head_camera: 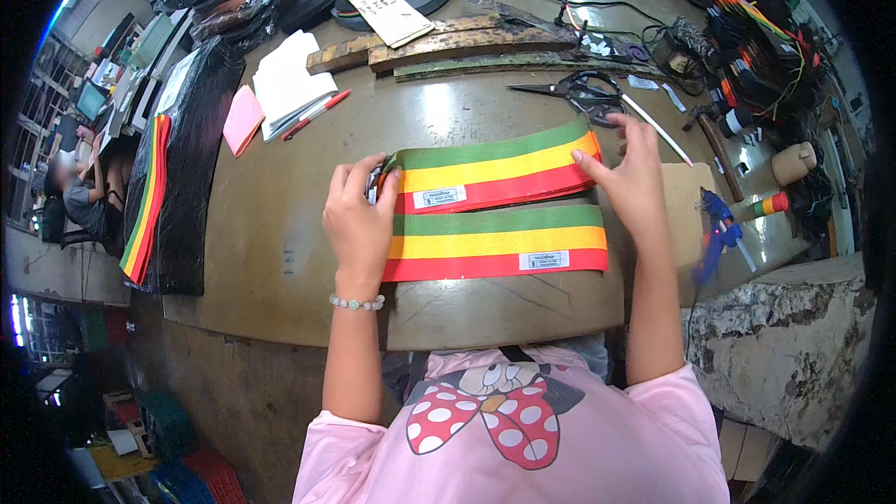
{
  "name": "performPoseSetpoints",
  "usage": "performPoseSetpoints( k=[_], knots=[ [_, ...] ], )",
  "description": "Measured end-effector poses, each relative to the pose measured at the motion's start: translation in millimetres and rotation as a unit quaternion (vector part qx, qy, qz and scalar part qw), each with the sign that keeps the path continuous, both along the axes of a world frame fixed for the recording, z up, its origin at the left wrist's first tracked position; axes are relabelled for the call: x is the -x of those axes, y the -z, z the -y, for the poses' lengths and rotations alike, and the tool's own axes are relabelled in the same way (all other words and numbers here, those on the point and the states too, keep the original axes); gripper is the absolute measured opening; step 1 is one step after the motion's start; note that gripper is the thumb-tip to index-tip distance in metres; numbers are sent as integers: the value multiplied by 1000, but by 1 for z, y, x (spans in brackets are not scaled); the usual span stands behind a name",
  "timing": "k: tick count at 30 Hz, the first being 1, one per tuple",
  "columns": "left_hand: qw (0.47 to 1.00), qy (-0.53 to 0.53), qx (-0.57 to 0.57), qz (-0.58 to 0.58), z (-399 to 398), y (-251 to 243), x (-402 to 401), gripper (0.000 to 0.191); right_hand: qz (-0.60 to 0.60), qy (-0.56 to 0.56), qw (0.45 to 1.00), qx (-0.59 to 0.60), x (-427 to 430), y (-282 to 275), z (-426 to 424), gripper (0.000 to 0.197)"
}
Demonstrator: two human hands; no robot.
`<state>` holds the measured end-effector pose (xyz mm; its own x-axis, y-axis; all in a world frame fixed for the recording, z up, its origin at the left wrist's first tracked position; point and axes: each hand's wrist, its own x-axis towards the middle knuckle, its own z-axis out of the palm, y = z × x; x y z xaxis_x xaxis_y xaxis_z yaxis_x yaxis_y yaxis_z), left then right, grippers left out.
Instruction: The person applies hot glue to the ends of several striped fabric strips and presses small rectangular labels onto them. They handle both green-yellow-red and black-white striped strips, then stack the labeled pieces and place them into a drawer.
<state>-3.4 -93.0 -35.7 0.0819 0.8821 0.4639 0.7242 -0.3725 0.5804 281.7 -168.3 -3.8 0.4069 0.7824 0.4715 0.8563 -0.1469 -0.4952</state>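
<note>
Two groups of green, yellow and red webbing straps lie one above the other in front of me. My left hand [364, 213], with a beaded bracelet at the wrist, grips the left end of the upper striped straps [490, 166] between thumb and fingers. At their right end is my right hand [626, 164], its thumb touching the face near the edge and its fingers spread behind. The upper straps look stacked in layers. Nearer my body lies the lower striped strap [483, 245], its left end partly behind my left hand. Each group bears a small white label with writing.
Black scissors [574, 89], a white pencil [658, 131] and wooden bars [448, 42] lie beyond the straps. To the right are a blue glue gun [717, 224] and a hammer [721, 154]. Papers [290, 80] and a red pen [316, 114] lie left. A person sits far left.
</note>
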Motion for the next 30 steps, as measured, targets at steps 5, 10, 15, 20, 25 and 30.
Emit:
performPoseSetpoints(
  k=[5,10,15,20,25,30],
  knots=[
    [999,6,46,17,4,2,4,34,9,-68,993,-96,48,19,11,33],
    [997,26,71,26,6,10,6,44,97,-274,955,52,107,48,4,48],
    [995,23,82,56,3,21,8,44,138,-259,951,98,112,63,5,54],
    [994,13,91,59,4,21,7,50,133,-258,951,110,111,64,6,55],
    [996,-22,83,-7,9,17,2,53,156,-253,950,93,112,63,4,50],
    [997,-14,80,-21,8,18,3,49,157,-261,948,89,109,63,4,51]
  ],
)
